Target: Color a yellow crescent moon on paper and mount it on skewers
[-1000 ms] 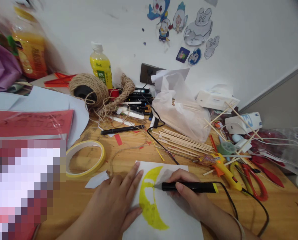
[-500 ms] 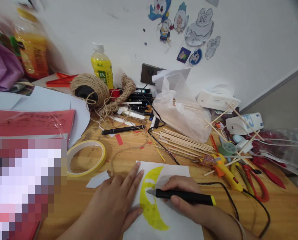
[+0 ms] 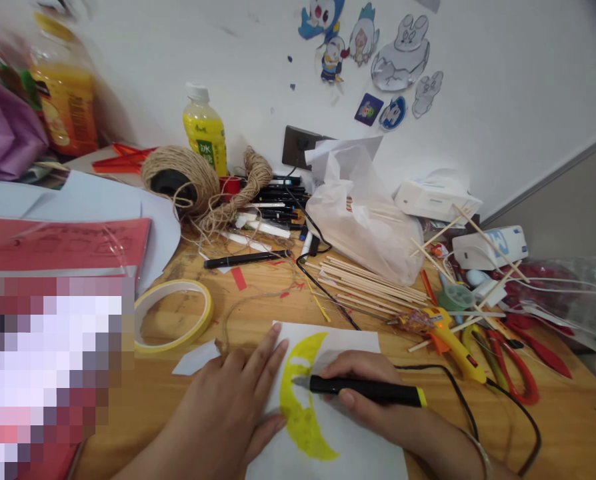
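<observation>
A sheet of white paper point(image 3: 363, 447) lies on the wooden table, bearing a yellow crescent moon point(image 3: 305, 427) with a few white patches in its middle. My right hand point(image 3: 363, 390) grips a black marker point(image 3: 368, 389) with a yellow end band. The marker's tip rests on the moon at a white patch. My left hand point(image 3: 238, 393) lies flat on the paper's left edge, fingers stretched out, thumb by the moon's lower left side. Beside that hand is a small white paper scrap point(image 3: 196, 358).
A yellow tape roll point(image 3: 205, 313) sits behind my left hand. Wooden sticks point(image 3: 373, 283), a yellow glue gun point(image 3: 455, 347) with its cord and red-handled scissors point(image 3: 518, 373) lie to the right. Farther back are twine point(image 3: 193, 173), several markers point(image 3: 248, 259) and a yellow drink bottle point(image 3: 205, 133).
The marker and my right hand have shifted very slightly up and left over the moon. My left hand stays in place.
</observation>
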### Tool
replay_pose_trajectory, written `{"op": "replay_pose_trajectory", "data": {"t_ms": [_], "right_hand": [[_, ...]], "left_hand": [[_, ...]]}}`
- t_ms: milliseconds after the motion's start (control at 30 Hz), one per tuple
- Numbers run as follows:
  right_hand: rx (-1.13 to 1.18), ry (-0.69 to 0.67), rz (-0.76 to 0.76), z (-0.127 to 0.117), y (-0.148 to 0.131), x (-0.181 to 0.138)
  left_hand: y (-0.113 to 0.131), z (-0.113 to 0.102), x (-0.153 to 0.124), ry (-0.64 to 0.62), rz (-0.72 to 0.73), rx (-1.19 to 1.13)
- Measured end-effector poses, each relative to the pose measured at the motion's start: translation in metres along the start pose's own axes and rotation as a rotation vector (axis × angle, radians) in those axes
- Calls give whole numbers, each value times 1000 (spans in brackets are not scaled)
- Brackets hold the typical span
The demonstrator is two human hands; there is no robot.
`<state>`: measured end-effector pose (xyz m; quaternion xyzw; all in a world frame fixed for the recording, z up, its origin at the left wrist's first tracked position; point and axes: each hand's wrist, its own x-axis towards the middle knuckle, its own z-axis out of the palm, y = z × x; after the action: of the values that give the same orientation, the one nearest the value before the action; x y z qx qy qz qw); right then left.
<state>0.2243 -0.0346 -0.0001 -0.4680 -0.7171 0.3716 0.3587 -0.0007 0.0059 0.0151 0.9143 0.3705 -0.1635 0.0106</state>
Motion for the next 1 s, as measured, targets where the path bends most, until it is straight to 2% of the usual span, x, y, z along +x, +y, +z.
{"op": "replay_pose_trajectory", "data": {"t_ms": [167,400,1000], "right_hand": [[-37,12,-6,0,-2,1],[40,-26,-2,-1,-4,4],[116,-34,36,-1,-3,2]], "left_hand": [[0,5,0,37,-2,-10],[0,5,0,72,3,-27],[0,2,-1,26,7,-13]]}}
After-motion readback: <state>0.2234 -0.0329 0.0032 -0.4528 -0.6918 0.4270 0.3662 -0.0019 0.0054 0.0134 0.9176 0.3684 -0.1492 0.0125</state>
